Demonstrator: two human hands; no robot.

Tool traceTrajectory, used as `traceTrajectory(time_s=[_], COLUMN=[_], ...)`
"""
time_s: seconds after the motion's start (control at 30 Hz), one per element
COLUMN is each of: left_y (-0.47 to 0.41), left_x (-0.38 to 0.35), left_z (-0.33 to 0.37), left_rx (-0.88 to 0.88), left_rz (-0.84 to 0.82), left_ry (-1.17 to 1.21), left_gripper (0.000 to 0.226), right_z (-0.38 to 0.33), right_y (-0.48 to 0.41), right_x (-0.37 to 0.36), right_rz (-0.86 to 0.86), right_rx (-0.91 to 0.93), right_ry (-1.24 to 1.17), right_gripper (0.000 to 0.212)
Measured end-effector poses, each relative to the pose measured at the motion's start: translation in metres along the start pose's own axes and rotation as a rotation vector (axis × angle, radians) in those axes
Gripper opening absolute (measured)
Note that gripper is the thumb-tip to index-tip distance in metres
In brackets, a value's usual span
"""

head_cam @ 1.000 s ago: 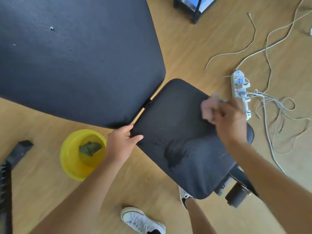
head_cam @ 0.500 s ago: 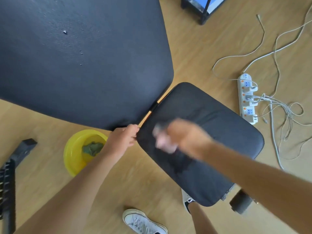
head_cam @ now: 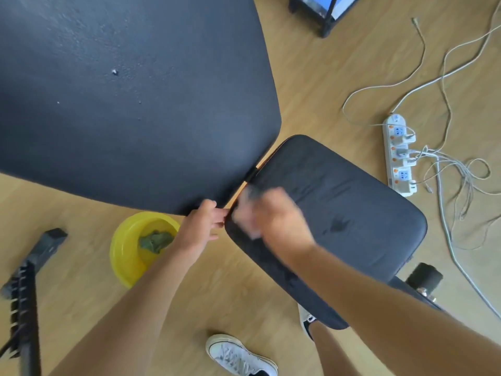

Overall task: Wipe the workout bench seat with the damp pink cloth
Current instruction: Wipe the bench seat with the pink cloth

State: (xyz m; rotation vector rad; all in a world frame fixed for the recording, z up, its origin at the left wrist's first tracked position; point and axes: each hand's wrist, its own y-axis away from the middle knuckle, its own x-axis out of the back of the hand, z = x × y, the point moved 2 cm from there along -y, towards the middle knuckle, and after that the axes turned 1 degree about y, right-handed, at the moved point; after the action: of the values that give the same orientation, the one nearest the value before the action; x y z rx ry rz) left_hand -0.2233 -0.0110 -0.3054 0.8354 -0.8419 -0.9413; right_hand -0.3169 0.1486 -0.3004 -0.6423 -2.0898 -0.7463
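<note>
The black padded bench seat (head_cam: 352, 213) stood over a pale wood floor (head_cam: 339, 85), a dark damp patch showing just right of the right hand (head_cam: 273, 215). That hand was motion-blurred at the seat's near-left corner, closed on the pink cloth (head_cam: 245, 218), which pressed the pad. The left hand (head_cam: 202, 226), just left of it, gripped the seat's edge, fingers curled. Above both hands spread the large black backrest (head_cam: 135, 104). Left of the left hand sat a yellow bowl (head_cam: 122, 248) holding a green cloth (head_cam: 156, 241). Well right lay a white power strip (head_cam: 400, 156) amid tangled cables (head_cam: 444, 169). Below the hands stood a white sneaker (head_cam: 238, 356).
</note>
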Motion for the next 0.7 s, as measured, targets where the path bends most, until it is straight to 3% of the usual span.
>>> traceTrajectory(time_s=[0.07, 0.13, 0.23, 0.27, 0.3, 0.37, 0.43, 0.47, 0.5, 0.57, 0.63, 0.7], left_y=[-0.004, -0.007, -0.002, 0.001, 0.002, 0.002, 0.003, 0.002, 0.002, 0.004, 0.005, 0.006], left_x=[-0.002, -0.003, -0.003, -0.003, -0.003, -0.003, -0.005, -0.006, -0.006, -0.007, -0.009, -0.011], left_z=[0.002, 0.005, 0.003, 0.002, 0.001, -0.001, 0.0, 0.0, 0.0, 0.001, 0.002, 0.001], left_rx=[0.024, 0.056, -0.012, -0.052, -0.075, -0.099, -0.106, -0.108, -0.11, -0.115, -0.112, -0.106], left_rz=[-0.005, 0.019, 0.04, 0.038, 0.049, 0.067, 0.075, 0.073, 0.073, 0.077, 0.097, 0.115], left_ry=[-0.003, -0.036, -0.099, -0.126, -0.144, -0.177, -0.189, -0.193, -0.199, -0.215, -0.196, -0.192], left_gripper=[0.046, 0.042, 0.035, 0.037, 0.039, 0.044, 0.05, 0.052, 0.054, 0.059, 0.063, 0.064], right_z=[-0.015, 0.035, 0.127, 0.14, 0.123, 0.074, 0.033, 0.047, 0.073, 0.137, 0.169, 0.144], right_y=[0.041, 0.038, 0.026, 0.033, 0.045, 0.078, 0.122, 0.125, 0.125, 0.1, 0.091, 0.111], right_x=[-0.018, 0.015, 0.079, 0.078, 0.066, 0.013, -0.008, -0.001, 0.015, 0.057, 0.077, 0.033], right_rz=[-0.254, -0.145, 0.314, 0.414, 0.406, 0.237, -0.096, -0.025, 0.017, 0.222, 0.359, 0.338], right_rx=[0.384, 0.456, -0.186, -0.385, -0.475, -0.245, 0.237, 0.415, 0.432, 0.023, -0.462, -0.355], right_ry=[0.021, 0.088, 0.114, -0.008, -0.07, -0.069, 0.04, 0.085, 0.046, -0.075, -0.063, -0.109], right_gripper=[0.037, 0.042, 0.028, 0.027, 0.03, 0.042, 0.045, 0.046, 0.044, 0.023, 0.018, 0.028])
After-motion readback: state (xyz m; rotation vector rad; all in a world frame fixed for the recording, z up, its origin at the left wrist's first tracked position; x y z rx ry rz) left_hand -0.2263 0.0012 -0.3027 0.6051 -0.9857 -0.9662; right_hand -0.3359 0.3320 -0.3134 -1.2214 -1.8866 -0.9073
